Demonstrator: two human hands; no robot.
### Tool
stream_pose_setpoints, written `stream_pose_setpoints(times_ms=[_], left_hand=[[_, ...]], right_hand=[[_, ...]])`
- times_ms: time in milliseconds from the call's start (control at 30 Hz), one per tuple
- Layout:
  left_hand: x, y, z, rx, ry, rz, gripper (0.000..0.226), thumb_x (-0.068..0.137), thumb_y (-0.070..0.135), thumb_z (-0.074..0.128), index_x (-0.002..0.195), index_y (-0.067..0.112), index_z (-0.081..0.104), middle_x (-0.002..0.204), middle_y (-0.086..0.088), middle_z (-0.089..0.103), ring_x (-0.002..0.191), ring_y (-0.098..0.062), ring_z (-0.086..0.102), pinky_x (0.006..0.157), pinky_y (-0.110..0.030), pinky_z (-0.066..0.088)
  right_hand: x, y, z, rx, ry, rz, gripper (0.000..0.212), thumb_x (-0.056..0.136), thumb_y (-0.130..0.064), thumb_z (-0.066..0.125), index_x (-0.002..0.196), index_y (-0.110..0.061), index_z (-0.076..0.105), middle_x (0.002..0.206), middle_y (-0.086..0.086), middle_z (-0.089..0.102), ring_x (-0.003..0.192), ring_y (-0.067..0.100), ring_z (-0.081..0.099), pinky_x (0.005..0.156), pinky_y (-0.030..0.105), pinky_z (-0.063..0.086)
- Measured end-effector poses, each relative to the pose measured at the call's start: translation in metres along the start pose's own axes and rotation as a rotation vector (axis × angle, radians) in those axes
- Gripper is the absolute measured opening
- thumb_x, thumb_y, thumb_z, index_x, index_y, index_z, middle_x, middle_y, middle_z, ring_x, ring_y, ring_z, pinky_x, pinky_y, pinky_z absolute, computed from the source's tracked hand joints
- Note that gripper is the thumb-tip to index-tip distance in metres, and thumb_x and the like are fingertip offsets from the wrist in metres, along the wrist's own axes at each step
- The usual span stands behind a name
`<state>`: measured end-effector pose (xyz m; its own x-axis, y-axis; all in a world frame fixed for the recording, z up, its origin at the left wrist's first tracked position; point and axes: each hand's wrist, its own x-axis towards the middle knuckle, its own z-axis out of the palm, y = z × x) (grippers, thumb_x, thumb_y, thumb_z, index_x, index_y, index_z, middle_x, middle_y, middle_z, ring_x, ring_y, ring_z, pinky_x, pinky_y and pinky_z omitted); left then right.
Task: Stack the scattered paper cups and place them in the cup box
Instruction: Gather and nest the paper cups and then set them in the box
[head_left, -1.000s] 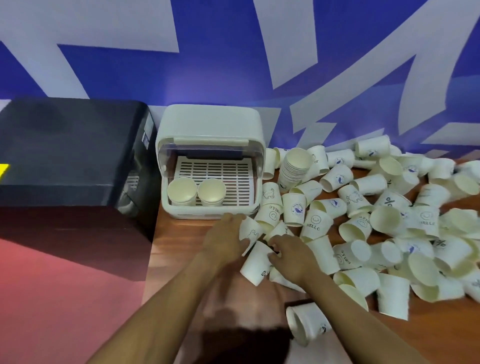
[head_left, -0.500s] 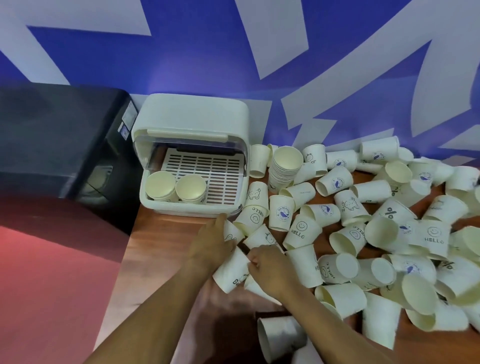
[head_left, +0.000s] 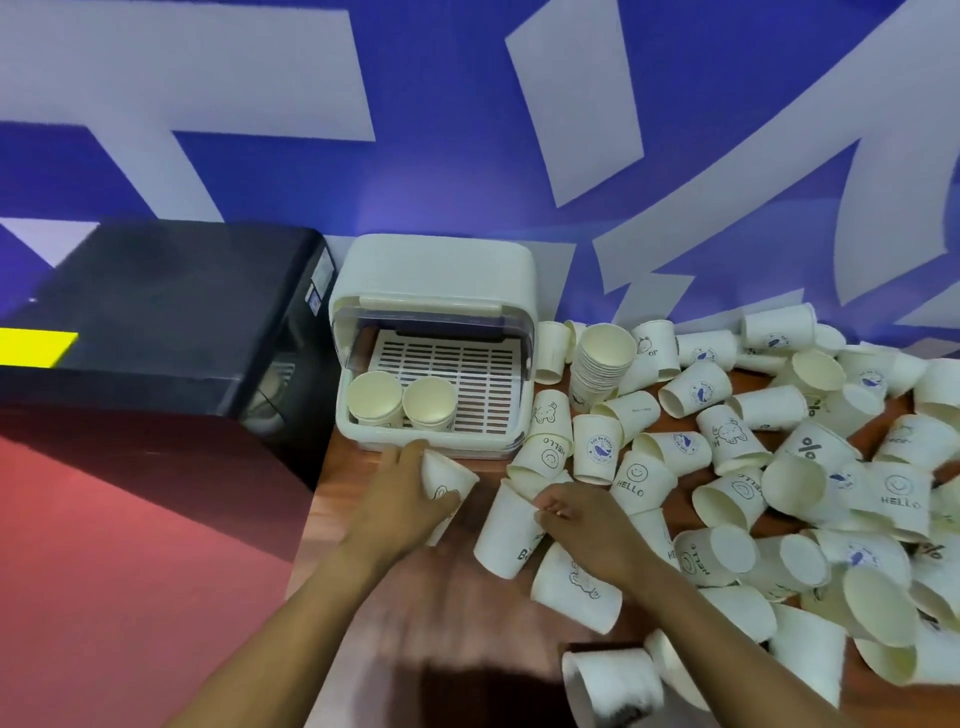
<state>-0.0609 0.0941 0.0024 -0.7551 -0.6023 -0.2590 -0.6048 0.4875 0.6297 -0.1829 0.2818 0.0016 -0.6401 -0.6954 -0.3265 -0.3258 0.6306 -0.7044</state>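
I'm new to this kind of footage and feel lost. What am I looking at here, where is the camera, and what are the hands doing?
There is no machine here: a person works with bare hands, and the single camera sits on their head, looking forward and down.

On the wooden table lie many scattered paper cups, some printed with "HELLO" or a smiley. One tall stack of cups stands beside the white cup box, whose front is open; two cups in the box stand upright on its slotted floor. A black case sits to the left.

The left hand grips a tilted cup just in front of the box. The right hand rests on the heap, its fingers at a lying cup.
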Motion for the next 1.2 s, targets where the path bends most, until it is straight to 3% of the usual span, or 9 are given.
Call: stream_pose_setpoints(times_ms=[100,233,333,400,500,633,800,933,1200], left_hand=[[-0.006,-0.012,-0.025,-0.080,0.047,0.042,0.062,0.071,0.027,0.075,0.124,0.019,0.044,0.117,0.003,0.042,0.105,-0.011,0.046,0.087,-0.023,0.040],[-0.007,-0.031,-0.055,-0.233,0.068,0.074,0.056,0.067,0.023,0.079,0.112,0.023,0.046,0.111,0.003,0.052,0.100,-0.013,0.055,0.078,-0.023,0.045],[-0.006,-0.040,-0.078,-0.254,0.069,0.109,0.069,0.065,0.019,0.078,0.124,0.025,0.041,0.116,0.005,0.053,0.103,-0.011,0.053,0.079,-0.021,0.044],[-0.004,-0.044,-0.093,-0.232,0.077,0.141,0.080,0.064,0.018,0.077,0.132,0.030,0.036,0.117,0.007,0.047,0.108,-0.010,0.048,0.081,-0.020,0.042],[0.003,-0.041,-0.112,-0.139,0.045,0.177,0.077,0.066,0.021,0.077,0.132,0.030,0.036,0.112,0.006,0.038,0.103,-0.007,0.040,0.076,-0.017,0.035],[0.022,-0.031,-0.132,-0.033,0.016,0.192,0.073,0.069,0.027,0.077,0.130,0.028,0.037,0.113,0.005,0.034,0.102,-0.011,0.043,0.085,-0.024,0.036],[0.042,-0.025,-0.139,0.027,0.042,0.229,0.077,0.067,0.033,0.081,0.129,0.021,0.037,0.119,0.003,0.036,0.106,-0.015,0.044,0.086,-0.026,0.038],[0.056,-0.023,-0.136,0.053,0.008,0.195,0.089,0.068,0.034,0.080,0.139,0.029,0.027,0.126,0.001,0.035,0.114,-0.021,0.047,0.090,-0.030,0.040],[0.072,-0.032,-0.120,-0.007,0.070,0.147,0.073,0.069,0.033,0.078,0.130,0.023,0.039,0.121,-0.003,0.036,0.109,-0.026,0.049,0.092,-0.035,0.043]], right_hand=[[-0.003,-0.022,-0.006,0.031,0.054,-0.007,0.015,0.091,-0.016,0.056,0.102,-0.013,0.067,0.097,0.002,0.064,0.091,0.016,0.061,0.084,0.032,0.049],[0.003,-0.049,-0.003,0.010,0.104,-0.046,0.014,0.091,-0.012,0.055,0.095,-0.012,0.069,0.090,-0.003,0.065,0.085,0.012,0.060,0.076,0.022,0.045],[0.010,-0.066,0.001,-0.003,0.138,-0.081,0.013,0.090,-0.011,0.056,0.093,-0.013,0.068,0.085,-0.008,0.062,0.077,0.002,0.056,0.066,0.008,0.038],[0.015,-0.078,0.003,-0.042,0.158,-0.113,0.014,0.090,-0.012,0.056,0.094,-0.013,0.069,0.090,-0.007,0.063,0.078,-0.002,0.055,0.066,0.006,0.038],[0.023,-0.092,0.006,-0.074,0.182,-0.151,0.014,0.089,-0.013,0.055,0.093,-0.017,0.069,0.094,-0.003,0.065,0.079,0.002,0.056,0.069,0.011,0.040],[0.034,-0.105,0.010,-0.157,0.221,-0.183,0.015,0.088,-0.018,0.055,0.095,-0.021,0.068,0.094,-0.007,0.065,0.083,0.006,0.057,0.075,0.028,0.048],[0.051,-0.119,0.010,-0.255,0.265,-0.227,0.016,0.090,-0.019,0.053,0.096,-0.020,0.067,0.094,-0.007,0.067,0.084,0.008,0.057,0.072,0.025,0.045],[0.066,-0.124,0.010,-0.271,0.284,-0.241,0.015,0.089,-0.020,0.053,0.093,-0.020,0.068,0.090,-0.006,0.069,0.082,0.010,0.060,0.074,0.035,0.051],[0.083,-0.122,0.012,-0.371,0.362,-0.176,0.022,0.093,-0.030,0.053,0.109,-0.025,0.066,0.112,-0.008,0.068,0.100,0.013,0.058,0.079,0.032,0.050]])
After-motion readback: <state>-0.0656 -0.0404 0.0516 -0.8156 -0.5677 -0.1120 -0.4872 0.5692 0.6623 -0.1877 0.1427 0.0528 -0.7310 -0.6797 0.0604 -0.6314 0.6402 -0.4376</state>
